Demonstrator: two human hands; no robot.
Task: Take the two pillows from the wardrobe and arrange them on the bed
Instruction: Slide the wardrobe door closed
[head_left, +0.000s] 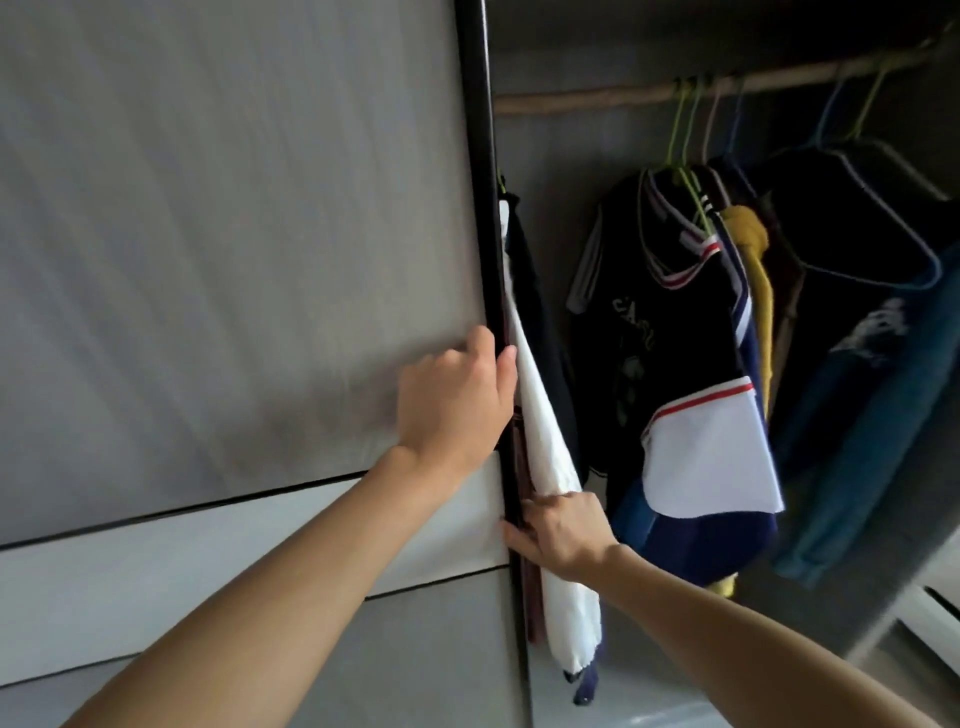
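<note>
left hand (453, 400): fingers curled on wardrobe door (234, 260) edge
right hand (561, 535): gripping same edge, lower, beside white garment (545, 441)

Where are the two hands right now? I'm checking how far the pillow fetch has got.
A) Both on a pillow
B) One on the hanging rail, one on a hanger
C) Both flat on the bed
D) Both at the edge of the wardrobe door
D: the left hand and the right hand both grip the edge of the wardrobe door, beside a hanging white cloth; no pillow shows.
</note>
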